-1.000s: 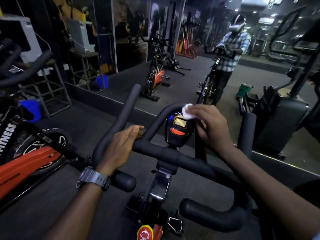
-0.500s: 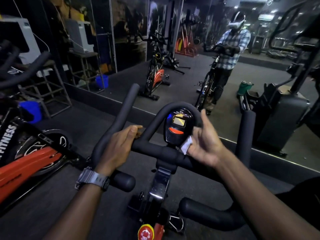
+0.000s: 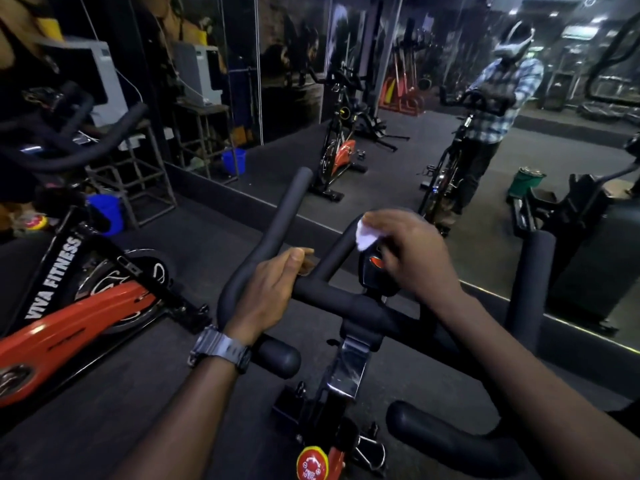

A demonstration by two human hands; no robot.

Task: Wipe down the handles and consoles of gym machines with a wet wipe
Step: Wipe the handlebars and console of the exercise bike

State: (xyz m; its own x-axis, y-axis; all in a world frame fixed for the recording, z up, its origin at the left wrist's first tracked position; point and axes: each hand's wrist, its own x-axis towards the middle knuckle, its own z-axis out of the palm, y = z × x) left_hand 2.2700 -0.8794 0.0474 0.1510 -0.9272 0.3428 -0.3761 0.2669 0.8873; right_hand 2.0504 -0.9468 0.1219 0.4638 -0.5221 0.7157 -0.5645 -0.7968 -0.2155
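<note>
Dark rubber floor [image 3: 433, 382] runs up to a wall mirror [image 3: 398, 140], which reflects a person in a checked shirt standing at a spin bike. Dead centre stands that bike, its black handlebar [image 3: 332, 299] branching into padded horns. At the bar's left bend, about 9 o'clock from the stem, the left hand [image 3: 266, 289] wraps its grip round the padding, thumb lying along the top; a grey watch [image 3: 221, 351] sits on that wrist. At 12 o'clock on the bar, the console [image 3: 375, 271] is mostly covered by the right hand [image 3: 412, 251], blurred with motion, whose grip pinches a white wipe [image 3: 365, 235] against the console's upper left edge. An orange button [image 3: 375, 262] shows just beneath the wipe. Down at 6 o'clock is a red knob [image 3: 311, 464]. Over at 9 o'clock a second, orange bike [image 3: 79, 306] reads VIVA FITNESS, with a blue bucket [image 3: 107, 211] behind it.
</note>
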